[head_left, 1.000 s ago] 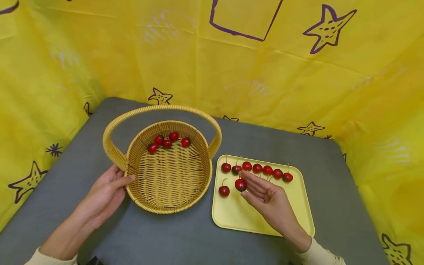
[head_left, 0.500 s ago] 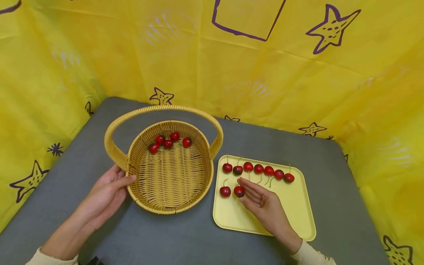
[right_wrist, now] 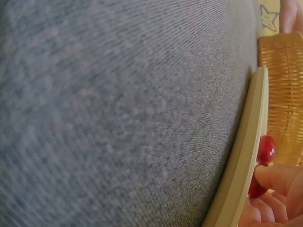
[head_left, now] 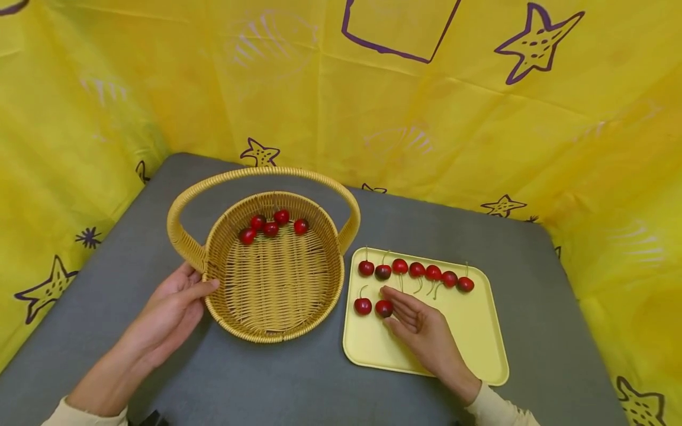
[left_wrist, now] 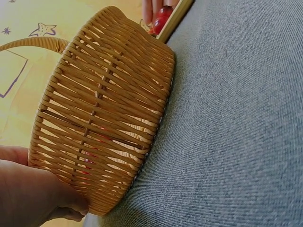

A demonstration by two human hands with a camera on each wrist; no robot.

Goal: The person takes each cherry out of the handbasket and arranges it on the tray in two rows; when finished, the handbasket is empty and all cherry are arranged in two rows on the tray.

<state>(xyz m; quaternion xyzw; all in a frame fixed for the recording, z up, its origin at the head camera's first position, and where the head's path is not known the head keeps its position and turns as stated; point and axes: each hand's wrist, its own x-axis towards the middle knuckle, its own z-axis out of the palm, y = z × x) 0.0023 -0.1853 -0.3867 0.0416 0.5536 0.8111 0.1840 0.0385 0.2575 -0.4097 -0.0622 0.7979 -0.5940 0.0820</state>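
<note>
My left hand (head_left: 170, 310) grips the near-left rim of a round wicker basket (head_left: 277, 284), thumb over the edge and fingers outside. In the left wrist view the woven side of the basket (left_wrist: 104, 109) fills the middle. Several red cherries lie inside against its far wall, one cherry (head_left: 301, 226) slightly apart. My right hand (head_left: 423, 334) pinches a dark red cherry (head_left: 383, 308) between thumb and fingers, low over the yellow tray (head_left: 367, 352). Beside it sits another cherry (head_left: 363, 306), stem up. In the right wrist view the thumb (right_wrist: 272, 176) partly covers the held cherry (right_wrist: 257, 190).
Along the tray's far edge runs a row of several cherries, ending at a right-hand cherry (head_left: 466, 284); some stems point toward me. The basket's tall handle (head_left: 266, 171) arches above it. A grey cloth-covered table (head_left: 298, 384) lies underneath, with yellow printed cloth (head_left: 453, 118) hanging around it.
My right hand has brought the cherry down and slightly toward me, from in front of the far row to beside the single near cherry. The left hand keeps its grip on the basket.
</note>
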